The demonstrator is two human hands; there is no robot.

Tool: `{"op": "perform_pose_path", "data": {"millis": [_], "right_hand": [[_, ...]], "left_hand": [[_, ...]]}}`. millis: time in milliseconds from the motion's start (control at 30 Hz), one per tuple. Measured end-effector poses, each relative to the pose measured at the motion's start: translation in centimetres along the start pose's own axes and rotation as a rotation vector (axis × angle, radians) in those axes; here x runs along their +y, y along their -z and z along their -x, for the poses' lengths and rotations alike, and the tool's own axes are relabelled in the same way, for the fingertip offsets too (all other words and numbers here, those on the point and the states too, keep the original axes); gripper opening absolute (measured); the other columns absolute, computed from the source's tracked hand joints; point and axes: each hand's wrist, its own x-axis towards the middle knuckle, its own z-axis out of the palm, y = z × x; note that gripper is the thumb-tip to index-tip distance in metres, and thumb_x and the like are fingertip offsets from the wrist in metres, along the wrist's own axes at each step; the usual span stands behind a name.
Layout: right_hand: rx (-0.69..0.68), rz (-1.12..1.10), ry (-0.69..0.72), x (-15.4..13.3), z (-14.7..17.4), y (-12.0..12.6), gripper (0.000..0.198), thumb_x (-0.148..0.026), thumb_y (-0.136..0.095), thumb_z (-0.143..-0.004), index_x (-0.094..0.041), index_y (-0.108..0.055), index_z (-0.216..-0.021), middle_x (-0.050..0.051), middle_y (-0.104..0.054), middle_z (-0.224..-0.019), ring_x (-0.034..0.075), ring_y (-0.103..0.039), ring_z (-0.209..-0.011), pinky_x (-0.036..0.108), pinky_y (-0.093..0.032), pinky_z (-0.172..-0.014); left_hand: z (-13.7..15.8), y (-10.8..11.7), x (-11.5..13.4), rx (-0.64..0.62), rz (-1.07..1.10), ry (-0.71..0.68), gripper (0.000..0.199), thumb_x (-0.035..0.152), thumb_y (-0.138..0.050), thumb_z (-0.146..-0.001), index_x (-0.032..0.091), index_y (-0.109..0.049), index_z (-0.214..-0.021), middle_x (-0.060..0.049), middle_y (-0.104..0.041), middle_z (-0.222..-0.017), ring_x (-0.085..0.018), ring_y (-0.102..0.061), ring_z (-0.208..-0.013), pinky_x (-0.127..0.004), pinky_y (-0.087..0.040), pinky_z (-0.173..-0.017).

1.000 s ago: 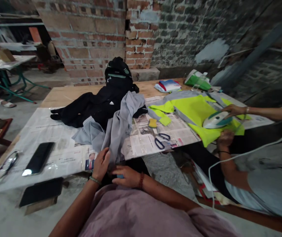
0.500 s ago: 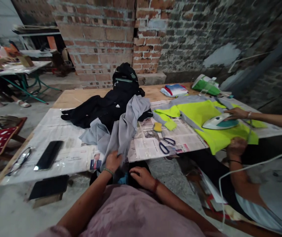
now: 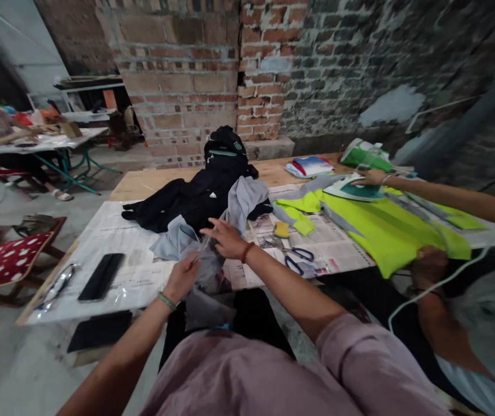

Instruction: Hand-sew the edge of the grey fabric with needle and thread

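A grey garment [image 3: 247, 199] lies partly on the table and hangs over its front edge toward my lap. My left hand [image 3: 181, 278] is closed on a bunched part of this cloth near the edge. My right hand [image 3: 229, 238] rests over the same cloth, its fingers stretched out to the left and apart. Behind both hands is a black jacket [image 3: 182, 193] with a small white logo, and a black bag [image 3: 225, 147] stands behind it. The cloth between my hands is blurred.
Blue-handled scissors [image 3: 299, 258] and a yellow sponge [image 3: 281, 230] lie right of my hands; a black phone [image 3: 101, 277] and glasses [image 3: 59, 286] lie left. A co-worker's hand moves an iron [image 3: 354, 188] over a yellow-green garment [image 3: 386, 228]. A white cord [image 3: 440, 286] crosses at right.
My right hand has risen from my lap and reached forward onto the grey garment. My left hand, still gripping cloth, has shifted slightly left. The co-worker's iron has slid away toward the back left.
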Motion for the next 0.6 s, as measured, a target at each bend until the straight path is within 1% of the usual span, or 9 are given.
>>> {"op": "perform_pose_path", "data": {"millis": [67,133,200,267,333,400,433,533,600], "right_hand": [[-0.169,0.098,-0.001,0.1,-1.7,-0.8,0.042,-0.01,-0.058,-0.066,-0.025,-0.062,-0.104,0.005,-0.051,-0.122,0.027,-0.034,-0.122,0.045,-0.032,-0.097],[-0.158,0.135,-0.057,0.5,-2.4,-1.3,0.033,-0.009,-0.054,-0.069,-0.024,-0.063,-0.097,0.005,-0.055,-0.114,0.026,-0.039,-0.115,0.044,-0.033,-0.093],[0.011,0.121,-0.129,1.2,-2.3,-1.2,0.031,-0.008,-0.046,-0.074,-0.021,-0.062,-0.097,0.006,-0.057,-0.111,0.024,-0.043,-0.111,0.041,-0.033,-0.093],[0.207,0.086,-0.185,2.3,-1.7,-0.5,0.034,-0.006,-0.042,-0.075,-0.018,-0.06,-0.101,0.008,-0.056,-0.113,0.022,-0.042,-0.112,0.039,-0.032,-0.095],[0.344,0.059,-0.236,3.6,-0.9,0.2,0.037,-0.004,-0.041,-0.073,-0.015,-0.058,-0.104,0.01,-0.055,-0.114,0.022,-0.041,-0.113,0.038,-0.031,-0.099],[0.393,0.042,-0.292,4.9,0.3,0.4,0.039,-0.003,-0.042,-0.07,-0.013,-0.058,-0.104,0.012,-0.055,-0.113,0.022,-0.042,-0.113,0.038,-0.03,-0.101],[0.376,0.029,-0.313,5.6,1.1,0.3,0.039,-0.002,-0.043,-0.069,-0.013,-0.059,-0.103,0.012,-0.055,-0.113,0.022,-0.042,-0.113,0.038,-0.031,-0.102],[0.263,-0.062,-0.318,7.4,4.0,-0.7,0.039,-0.004,-0.047,-0.064,-0.016,-0.061,-0.099,0.01,-0.056,-0.112,0.02,-0.048,-0.109,0.037,-0.036,-0.099],[0.263,-0.132,-0.348,8.6,6.4,-1.1,0.037,-0.008,-0.05,-0.064,-0.018,-0.061,-0.098,0.008,-0.058,-0.11,0.018,-0.053,-0.1,0.034,-0.042,-0.092]], "left_hand": [[-0.9,2.0,0.7,-0.143,-0.192,-0.109,0.027,0.033,-0.054,-0.075,0.021,-0.067,-0.096,-0.003,-0.069,-0.086,-0.022,-0.062,-0.083,-0.032,-0.048,-0.08],[-2.1,4.3,1.2,-0.225,-0.444,-0.141,0.03,0.025,-0.059,-0.072,0.024,-0.065,-0.101,-0.003,-0.068,-0.095,-0.022,-0.062,-0.089,-0.032,-0.047,-0.082],[-3.4,6.6,1.4,-0.226,-0.722,-0.139,0.037,0.014,-0.061,-0.066,0.026,-0.064,-0.101,-0.004,-0.065,-0.1,-0.024,-0.062,-0.093,-0.032,-0.046,-0.083],[-4.8,8.5,1.3,-0.177,-0.985,-0.086,0.031,0.011,-0.055,-0.068,0.025,-0.066,-0.093,-0.006,-0.063,-0.096,-0.026,-0.063,-0.086,-0.035,-0.047,-0.076],[-6.1,9.6,0.8,-0.099,-1.158,-0.038,0.027,0.012,-0.049,-0.072,0.022,-0.066,-0.09,-0.009,-0.06,-0.095,-0.028,-0.063,-0.082,-0.038,-0.047,-0.07],[-7.3,9.6,-0.1,-0.046,-1.221,-0.026,0.027,0.013,-0.046,-0.074,0.018,-0.067,-0.092,-0.013,-0.059,-0.097,-0.031,-0.062,-0.087,-0.04,-0.048,-0.071],[-7.6,9.3,-0.8,-0.052,-1.222,-0.016,0.028,0.014,-0.047,-0.074,0.017,-0.067,-0.093,-0.014,-0.059,-0.099,-0.032,-0.061,-0.091,-0.041,-0.047,-0.074],[-7.6,7.3,-3.2,-0.224,-1.154,0.094,0.029,0.019,-0.053,-0.072,0.021,-0.067,-0.097,-0.012,-0.059,-0.112,-0.034,-0.056,-0.105,-0.05,-0.043,-0.086],[-6.6,6.0,-4.9,-0.294,-1.061,0.127,0.032,0.028,-0.059,-0.07,0.026,-0.067,-0.1,-0.008,-0.053,-0.127,-0.034,-0.05,-0.115,-0.054,-0.04,-0.092]]}}
